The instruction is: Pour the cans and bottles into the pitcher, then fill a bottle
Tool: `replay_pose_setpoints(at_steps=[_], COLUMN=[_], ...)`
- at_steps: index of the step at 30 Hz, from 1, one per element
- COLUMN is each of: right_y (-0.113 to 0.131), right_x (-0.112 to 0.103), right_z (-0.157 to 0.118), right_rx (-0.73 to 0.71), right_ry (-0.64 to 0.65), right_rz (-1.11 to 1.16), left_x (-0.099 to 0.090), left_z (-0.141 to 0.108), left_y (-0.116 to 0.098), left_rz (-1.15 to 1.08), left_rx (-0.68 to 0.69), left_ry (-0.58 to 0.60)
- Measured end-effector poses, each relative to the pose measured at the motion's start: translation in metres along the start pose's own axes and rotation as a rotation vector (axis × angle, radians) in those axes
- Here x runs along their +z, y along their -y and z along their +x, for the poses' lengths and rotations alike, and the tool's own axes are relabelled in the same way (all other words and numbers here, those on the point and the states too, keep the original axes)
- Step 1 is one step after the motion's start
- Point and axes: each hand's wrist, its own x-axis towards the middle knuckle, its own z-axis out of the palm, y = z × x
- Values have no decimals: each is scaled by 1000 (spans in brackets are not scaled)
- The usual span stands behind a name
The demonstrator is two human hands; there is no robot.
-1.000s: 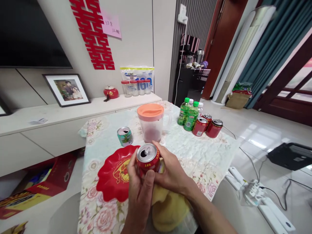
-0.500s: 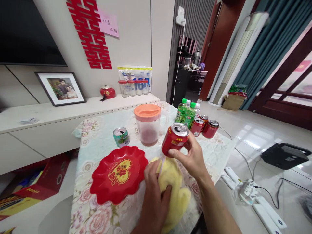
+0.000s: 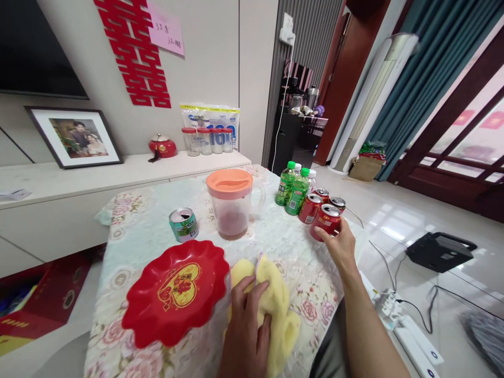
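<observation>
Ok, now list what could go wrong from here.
The red can in the right hand might knock the other red cans close beside it. If it slipped, it could fall off the nearby edge of the table towards the white power strip below. The left hand might drag the yellow cloth against the red plate.

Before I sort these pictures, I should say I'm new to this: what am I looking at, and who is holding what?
There is no machine here: these are a person's bare hands. The view comes from a camera on their head, looking forward and down.

The left hand is on a yellow cloth. The right hand holds a red can; whether it touches the table is unclear. Around them stand a jug, a teal can, bottles and more red cans, with a red plate nearer.
</observation>
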Motion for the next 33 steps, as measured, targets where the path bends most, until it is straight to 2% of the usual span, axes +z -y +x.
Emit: replay_pose_setpoints(at_steps=[4, 9, 15, 21, 28, 33], right_y=[-21, -38, -39, -38, -41, -46], right_x=[0, 1, -1, 7, 10, 12], right_z=[11, 17, 15, 12, 12, 13], right_rx=[25, 23, 57, 132, 159, 172], right_ry=[17, 112, 76, 50, 101, 85], right_rz=[-23, -7, -137, -313, -379, -448], left_x=[0, 1, 1, 1, 2, 3], left_z=[0, 0, -1, -1, -3, -3], left_y=[0, 1, 3, 1, 5, 6], left_rz=[-16, -8, 16, 22, 15, 15], left_rx=[8, 25, 30, 26, 26, 23], left_ry=[-9, -6, 6, 0, 2, 16])
